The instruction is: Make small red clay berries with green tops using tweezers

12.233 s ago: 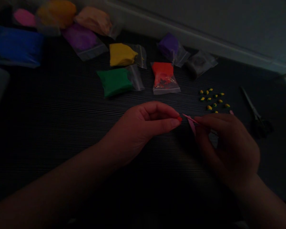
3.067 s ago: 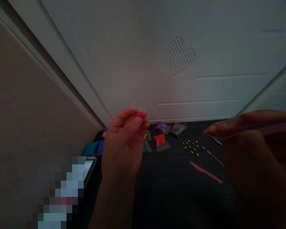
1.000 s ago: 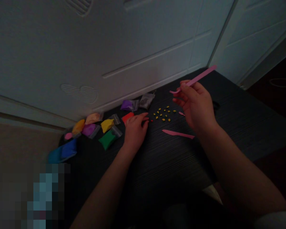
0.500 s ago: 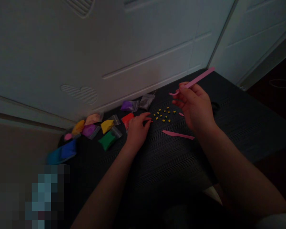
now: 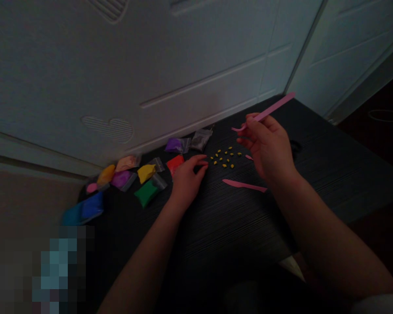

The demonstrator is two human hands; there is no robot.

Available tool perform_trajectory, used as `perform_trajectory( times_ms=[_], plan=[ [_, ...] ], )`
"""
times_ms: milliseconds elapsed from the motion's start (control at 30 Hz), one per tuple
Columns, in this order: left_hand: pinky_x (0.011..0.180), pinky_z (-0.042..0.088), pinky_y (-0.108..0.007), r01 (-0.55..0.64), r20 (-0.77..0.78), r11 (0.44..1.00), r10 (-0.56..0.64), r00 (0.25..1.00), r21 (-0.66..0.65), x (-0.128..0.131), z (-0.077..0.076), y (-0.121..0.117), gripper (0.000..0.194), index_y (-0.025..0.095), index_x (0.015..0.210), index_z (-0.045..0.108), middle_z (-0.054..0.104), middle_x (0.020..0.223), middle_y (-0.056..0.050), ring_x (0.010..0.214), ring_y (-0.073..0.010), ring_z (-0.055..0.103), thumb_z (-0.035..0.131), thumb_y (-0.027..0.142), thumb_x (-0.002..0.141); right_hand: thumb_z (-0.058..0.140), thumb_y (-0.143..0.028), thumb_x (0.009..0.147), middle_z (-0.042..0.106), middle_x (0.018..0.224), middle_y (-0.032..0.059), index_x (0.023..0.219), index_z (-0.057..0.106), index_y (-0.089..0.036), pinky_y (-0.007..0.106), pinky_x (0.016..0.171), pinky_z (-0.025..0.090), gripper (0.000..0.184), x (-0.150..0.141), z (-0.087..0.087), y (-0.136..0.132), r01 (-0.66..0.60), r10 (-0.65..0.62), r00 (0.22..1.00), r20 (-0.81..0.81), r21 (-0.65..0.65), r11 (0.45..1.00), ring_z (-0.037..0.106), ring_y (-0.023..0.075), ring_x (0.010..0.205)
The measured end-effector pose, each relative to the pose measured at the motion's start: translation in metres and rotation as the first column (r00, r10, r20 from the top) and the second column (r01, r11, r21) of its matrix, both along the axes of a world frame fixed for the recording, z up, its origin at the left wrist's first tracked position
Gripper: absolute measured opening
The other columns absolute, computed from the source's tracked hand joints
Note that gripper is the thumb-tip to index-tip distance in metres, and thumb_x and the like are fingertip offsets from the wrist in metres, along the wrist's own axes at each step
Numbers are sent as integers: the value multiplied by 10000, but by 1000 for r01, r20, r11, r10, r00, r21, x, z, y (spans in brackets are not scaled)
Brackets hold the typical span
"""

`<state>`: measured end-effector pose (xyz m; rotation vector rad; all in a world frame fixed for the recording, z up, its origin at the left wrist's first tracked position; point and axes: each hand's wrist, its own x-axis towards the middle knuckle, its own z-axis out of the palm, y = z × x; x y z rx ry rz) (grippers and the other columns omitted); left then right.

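Above the table [image 5: 337, 157], the right hand [image 5: 271, 148] pinched a pink tool [image 5: 275, 107] in its fingers [image 5: 257, 126]; whether the left hand [image 5: 187, 175] gripped anything was unclear. Just right of it lay yellow pieces [image 5: 224, 165], which a sideways brush could scatter.

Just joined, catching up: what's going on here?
A person's right hand holds a pink forked tool above a dark table. The left hand is beside yellow-and-green pieces, partly hiding a red bag; whether it grips anything is unclear. A pink knife-shaped tool lies nearer the person; bags of coloured material line the white panel.
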<state>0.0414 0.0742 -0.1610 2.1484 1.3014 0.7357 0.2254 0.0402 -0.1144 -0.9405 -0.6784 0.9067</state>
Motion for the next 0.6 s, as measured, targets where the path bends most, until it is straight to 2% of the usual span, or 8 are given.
perform_trajectory(
  times_ms=[67, 167, 267, 367, 433, 500, 600],
  plan=[
    [814, 429, -334, -50, 166, 985, 78, 983, -167, -3, 3, -3, 320, 238, 1059, 567, 674, 908, -33, 880, -180, 613, 588, 259, 741, 565, -284, 747, 535, 736, -31, 812, 532, -213, 189, 569, 478, 102, 0, 0, 0, -7, 7, 1000, -14, 5, 1000, 554, 67, 656],
    [791, 449, -292, -61, 392, 912, 234, 890, -407, -13, 10, -11, 341, 213, 1018, 589, 680, 887, -36, 855, -157, 620, 652, 249, 685, 572, -256, 741, 532, 733, -29, 798, 547, -206, 205, 582, 478, 80, 0, -2, 0, -13, 14, 1000, -17, 15, 1000, 551, 69, 650],
    [794, 453, -242, -50, 533, 872, 343, 773, -488, -28, 15, -19, 349, 191, 994, 600, 685, 874, -29, 823, -118, 622, 682, 194, 655, 570, -245, 740, 538, 724, -32, 816, 558, -208, 232, 620, 478, 86, -3, -5, -1, -44, 45, 996, 75, -5, 999, 552, 76, 645],
    [769, 469, -207, -35, 638, 846, 428, 640, -532, -47, 17, -25, 360, 172, 972, 603, 688, 843, -17, 769, -93, 630, 700, 132, 627, 544, -257, 762, 567, 753, -21, 914, 558, -207, 254, 645, 467, 161, -11, -7, -6, -147, 176, 930, 323, -113, 983, 566, 97, 669],
    [750, 482, -196, -12, 678, 821, 479, 557, -570, -58, 15, -29, 342, 161, 946, 608, 686, 804, -9, 730, -84, 633, 700, 102, 622, 514, -264, 785, 587, 795, -2, 988, 549, -200, 266, 658, 452, 216, -17, -6, -10, -177, 268, 797, 541, -215, 960, 568, 117, 710],
    [742, 499, -210, 27, 699, 791, 524, 487, -611, -66, 12, -31, 303, 159, 911, 615, 683, 759, 0, 696, -85, 635, 693, 86, 627, 478, -267, 808, 599, 822, 15, 1023, 545, -195, 275, 661, 432, 236, -23, -4, -15, -160, 322, 599, 733, -284, 945, 562, 136, 737],
    [743, 517, -248, 99, 710, 749, 565, 421, -655, -72, 7, -34, 264, 160, 880, 623, 679, 728, 2, 672, -97, 638, 680, 74, 638, 429, -273, 833, 614, 827, 26, 968, 567, -195, 271, 627, 400, 207, -29, -3, -21, -161, 409, 295, 864, -377, 912, 557, 150, 727]
  ],
)
